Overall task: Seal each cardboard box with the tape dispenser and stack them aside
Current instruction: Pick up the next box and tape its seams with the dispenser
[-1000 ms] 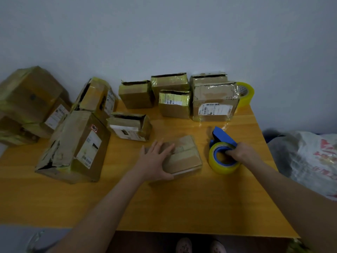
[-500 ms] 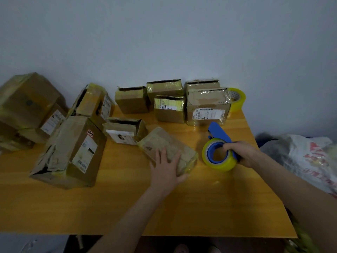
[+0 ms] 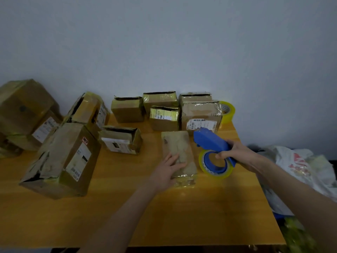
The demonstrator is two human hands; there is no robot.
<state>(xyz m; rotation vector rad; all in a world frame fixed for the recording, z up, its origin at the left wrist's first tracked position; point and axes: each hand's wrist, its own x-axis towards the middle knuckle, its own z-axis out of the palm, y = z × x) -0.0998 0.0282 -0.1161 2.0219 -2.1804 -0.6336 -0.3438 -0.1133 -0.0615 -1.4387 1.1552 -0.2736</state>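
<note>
Low in the centre of the frame, the left hand (image 3: 167, 172) is being laid flat, fingers straight, on the near end of a flat cardboard box (image 3: 177, 148), which is lying on the wooden tabletop (image 3: 127, 207). Just right of it, the blue tape dispenser (image 3: 211, 141) is being gripped by the right hand (image 3: 235, 152), fingers curled round its handle. Further back, a row of small boxes (image 3: 200, 115) is being kept against the wall, with a spare tape roll (image 3: 227, 112) touching its right end.
</note>
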